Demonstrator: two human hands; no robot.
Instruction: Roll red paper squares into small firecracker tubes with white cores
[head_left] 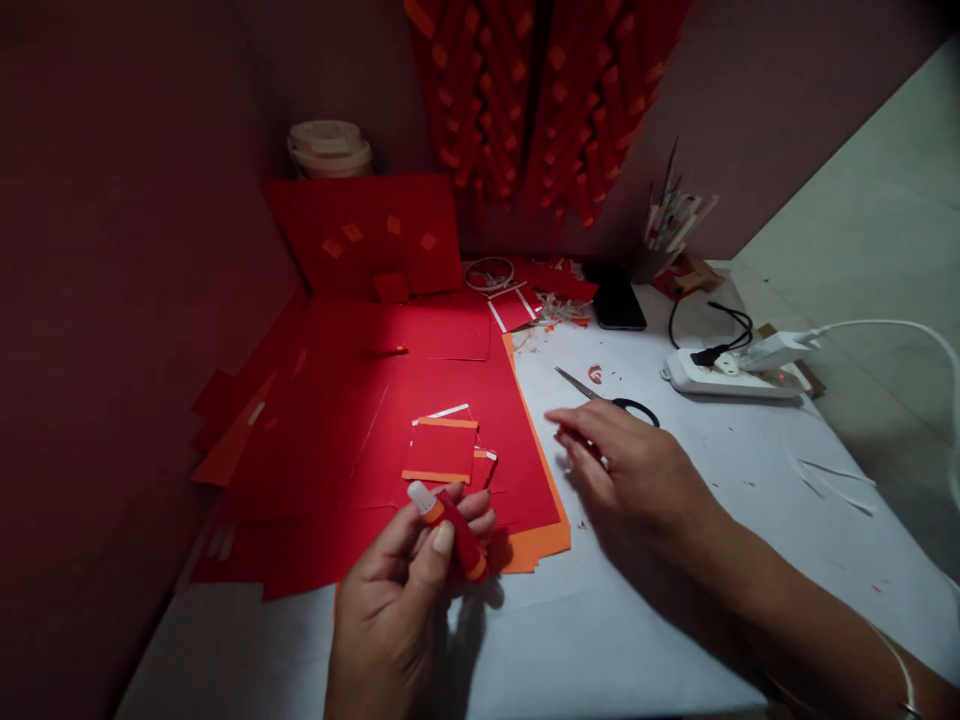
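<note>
I judge a rolling step in hand: the left hand (401, 585) pinches a white-ended red paper roll (466, 550) above the tabletop (570, 650), the right hand (637, 470), loosely parted, seems empty near the scissors (577, 384), and next calls for a light grip.

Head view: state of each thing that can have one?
Left hand: closed around paper roll
Paper roll: rolled up, white tip protruding
Right hand: open, loosely curled, nothing visibly held
Red square: flat, orange-edged
Scissors: lying flat, blades look closed
Power strip: plugs inserted, red light showing
Phone: lying flat, looks dark
Pen holder: upright, filled
</note>
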